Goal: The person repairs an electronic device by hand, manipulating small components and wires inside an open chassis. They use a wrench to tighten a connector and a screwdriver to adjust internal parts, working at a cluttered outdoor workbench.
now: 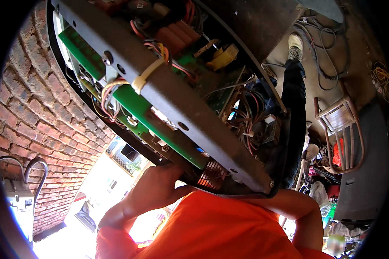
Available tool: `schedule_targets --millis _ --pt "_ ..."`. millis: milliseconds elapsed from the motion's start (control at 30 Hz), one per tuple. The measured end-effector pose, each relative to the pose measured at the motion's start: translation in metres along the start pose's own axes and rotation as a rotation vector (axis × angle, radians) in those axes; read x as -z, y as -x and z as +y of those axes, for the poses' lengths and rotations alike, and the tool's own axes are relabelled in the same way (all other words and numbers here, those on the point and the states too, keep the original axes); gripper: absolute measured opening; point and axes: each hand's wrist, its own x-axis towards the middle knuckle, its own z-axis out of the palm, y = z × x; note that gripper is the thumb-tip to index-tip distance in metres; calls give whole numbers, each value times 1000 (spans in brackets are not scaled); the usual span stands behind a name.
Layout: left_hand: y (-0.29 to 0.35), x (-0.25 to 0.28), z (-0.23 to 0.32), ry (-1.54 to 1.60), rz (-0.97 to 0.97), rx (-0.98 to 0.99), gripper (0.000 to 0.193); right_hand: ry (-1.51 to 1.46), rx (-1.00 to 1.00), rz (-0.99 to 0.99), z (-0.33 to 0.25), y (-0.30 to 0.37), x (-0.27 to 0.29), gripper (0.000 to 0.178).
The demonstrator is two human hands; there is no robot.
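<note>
A large opened electronics case (168,97) fills the upper middle, tilted close in front of me. It has a dark rim, a grey metal frame bar, green circuit boards (160,123) and bundles of coloured wires (255,108). A pale cable tie (148,74) loops around the bar. My left hand (157,185) is closed on the case's lower left edge, its fingertips out of sight behind the rim. From the right my bare forearm (300,205) reaches in under the case, which hides my right hand, so its grip does not show.
Brick wall (43,121) rises on the left, with a grey box and hoses (19,185) before it. Beyond the case, a leg in dark trousers (293,95) ends in a light shoe. Loose cables (328,56), a slatted chair (339,129) and assorted clutter lie to the right.
</note>
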Motion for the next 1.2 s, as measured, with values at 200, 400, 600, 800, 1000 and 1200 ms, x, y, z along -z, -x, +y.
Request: schedule_targets --millis 200,400,600,800,1000,1200 --pt "2 -3 0 -37 39 -21 30 -15 -7 6 -4 1 4 6" --pt "6 -6 -3 -16 19 -4 28 -40 -13 -6 -2 2 2 9" --pt "0 -10 -2 126 70 58 28 -136 -33 -2 12 4 -20 12" --pt "-3 -3 10 -46 74 114 32 16 87 142 14 -6 -35 16" --pt "-1 -7 -4 -14 85 92 36 21 -50 160 5 -13 -35 21" --pt "-1 -6 -4 83 74 77 31 101 132 316 21 -17 -49 10"
